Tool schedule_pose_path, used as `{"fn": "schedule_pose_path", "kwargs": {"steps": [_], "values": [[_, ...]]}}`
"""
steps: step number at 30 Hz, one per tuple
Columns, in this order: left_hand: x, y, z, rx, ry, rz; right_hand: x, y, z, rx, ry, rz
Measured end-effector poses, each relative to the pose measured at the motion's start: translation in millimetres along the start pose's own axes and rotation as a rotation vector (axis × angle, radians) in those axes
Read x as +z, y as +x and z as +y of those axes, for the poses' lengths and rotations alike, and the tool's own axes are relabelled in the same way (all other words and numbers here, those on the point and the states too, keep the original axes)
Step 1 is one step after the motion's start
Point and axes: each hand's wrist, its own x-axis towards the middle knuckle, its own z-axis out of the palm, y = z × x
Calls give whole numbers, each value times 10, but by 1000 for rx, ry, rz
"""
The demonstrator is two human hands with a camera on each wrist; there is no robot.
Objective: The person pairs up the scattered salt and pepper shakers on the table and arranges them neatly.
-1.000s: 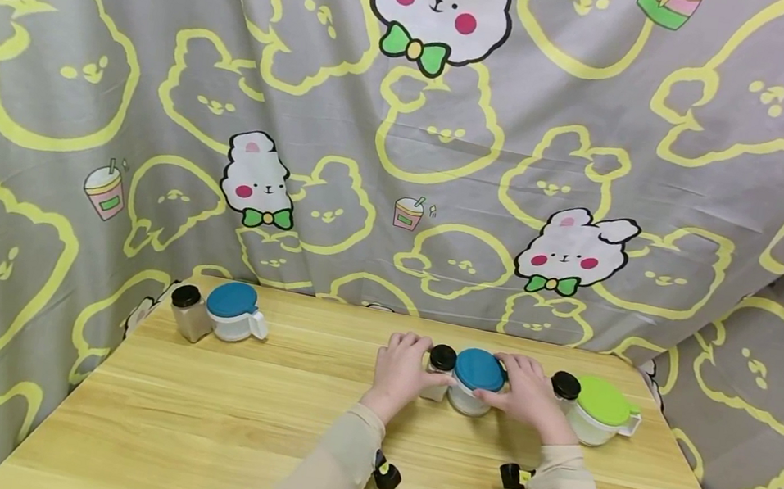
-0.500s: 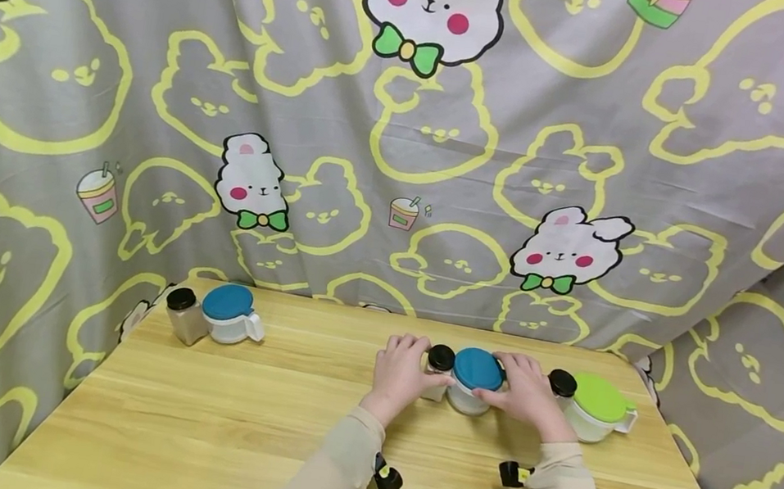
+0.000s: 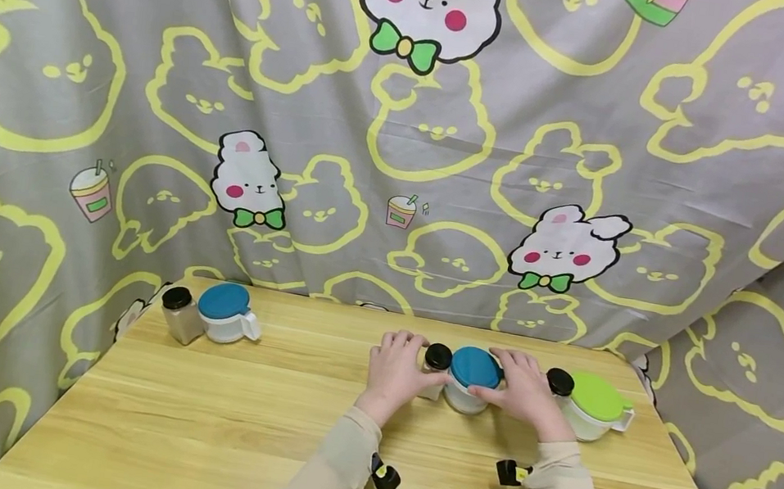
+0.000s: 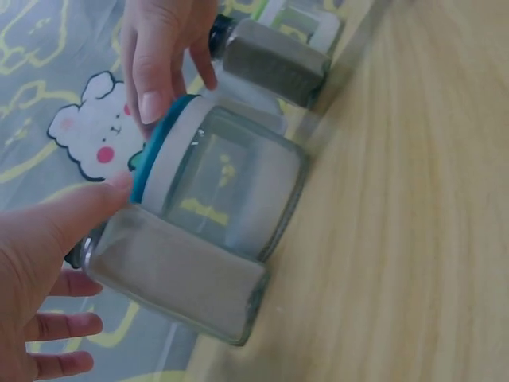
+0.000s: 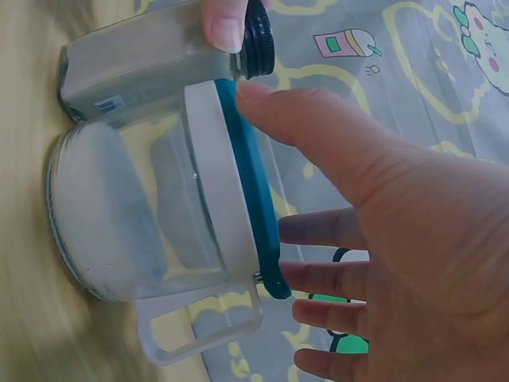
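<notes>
Side by side at the middle back of the table stand a glass spice bottle with a black cap and a clear seasoning jar with a blue lid and white collar. My left hand grips the bottle near its top, thumb in front and fingers behind. Around the lid of the jar, my right hand holds on with its thumb at the front edge. Pale contents show inside the spice bottle and the seasoning jar. The jar's white handle points toward the right hand's side.
To the right stand another black-capped bottle and a green-lidded jar. A third black-capped bottle and a second blue-lidded jar are at the back left of the wooden table. A patterned curtain hangs behind.
The head view has shifted slightly, so everything sits a little further left in it. Both hands keep the same hold on the bottle and jar.
</notes>
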Motion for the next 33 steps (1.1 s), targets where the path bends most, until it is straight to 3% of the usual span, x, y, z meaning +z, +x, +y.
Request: {"fn": "schedule_pose_path", "kwargs": {"steps": [15,33], "values": [[-204,0,-9,20,-33,40,-152,-44,-82,-14,30,56],[-516,-48,-96,79,-45,178,-300,-96,-208,-33,31,190]]}}
